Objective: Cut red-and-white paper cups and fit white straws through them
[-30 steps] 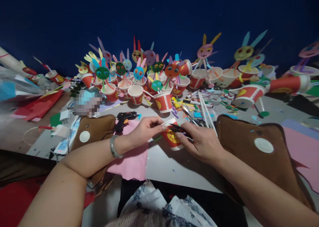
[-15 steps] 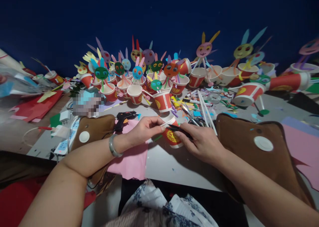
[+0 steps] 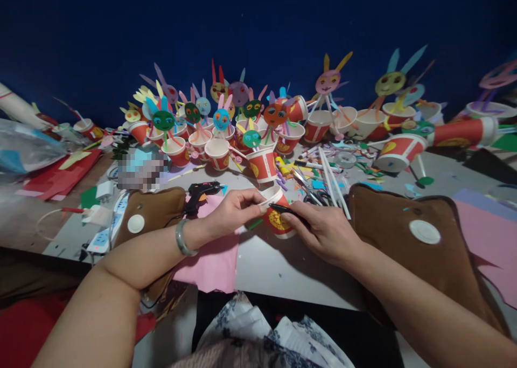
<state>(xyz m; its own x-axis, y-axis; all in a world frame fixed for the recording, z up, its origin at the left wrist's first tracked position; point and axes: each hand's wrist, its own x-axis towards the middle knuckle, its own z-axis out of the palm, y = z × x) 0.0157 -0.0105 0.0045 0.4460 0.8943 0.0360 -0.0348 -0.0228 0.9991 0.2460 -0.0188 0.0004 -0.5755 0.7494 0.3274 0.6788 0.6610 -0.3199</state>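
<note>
A red and white paper cup [image 3: 278,223] with a yellow print is tilted between my two hands, low over the grey table. My left hand [image 3: 239,213] pinches the cup's rim on its left side. A slim black tool [image 3: 285,208], like a pen or small blade, is held in my right hand [image 3: 321,229], its tip at the cup near my left fingertips. The fingers of my right hand are curled, with the fingertips close to the cup's right side. A green strip [image 3: 256,224] shows at the cup's left.
Behind stand several cups with paper rabbit figures [image 3: 221,120]. Scissors [image 3: 309,185], white sticks [image 3: 334,182] and scraps lie beyond my right hand. A black glue gun [image 3: 202,193], pink cloth [image 3: 218,260] and brown pad [image 3: 155,212] are at left, another brown pad [image 3: 404,265] at right.
The black tool now lies a little flatter, with its tip slightly further left along the cup. Both hands keep their grip, and the view has shifted slightly.
</note>
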